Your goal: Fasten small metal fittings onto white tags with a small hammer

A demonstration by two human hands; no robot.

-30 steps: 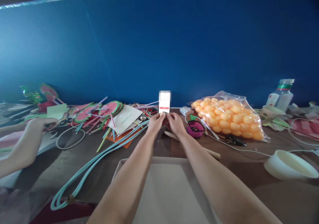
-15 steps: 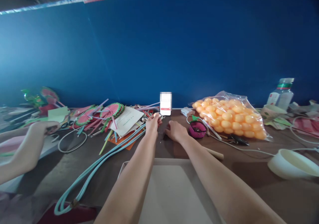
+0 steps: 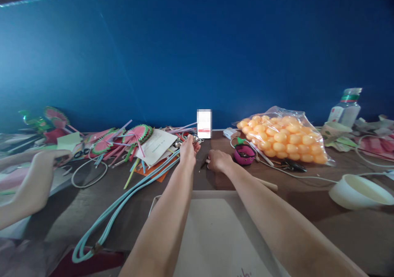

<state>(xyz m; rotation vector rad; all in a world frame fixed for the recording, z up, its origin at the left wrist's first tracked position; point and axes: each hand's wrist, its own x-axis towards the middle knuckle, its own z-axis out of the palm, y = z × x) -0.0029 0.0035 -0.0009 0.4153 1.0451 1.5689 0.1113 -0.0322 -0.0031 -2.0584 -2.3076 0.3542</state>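
My left hand [image 3: 188, 152] is closed at the far side of the table, its fingertips around something small that I cannot make out. Shiny metal pieces [image 3: 177, 144] and the ends of a looped light blue cord [image 3: 135, 187] lie right beside it. My right hand [image 3: 219, 161] rests low on the table with curled fingers. A thin dark stick-like piece [image 3: 203, 165] shows at its fingertips, too small to name. Just right of that hand sits a small purple pouch [image 3: 244, 154] with a green leaf. Between and behind both hands stands a lit phone [image 3: 204, 125].
Under my forearms lies a pale tray or box lid [image 3: 215, 219]. A bag of orange balls [image 3: 283, 139] and a white bowl [image 3: 360, 191] are on the right. Watermelon paper fans [image 3: 138, 136] and papers crowd the left, where another person's arm [image 3: 33, 182] reaches in.
The view has tipped down slightly, showing more of the tray. The thin dark piece now shows at my right fingertips. Both hands stay in nearly the same place.
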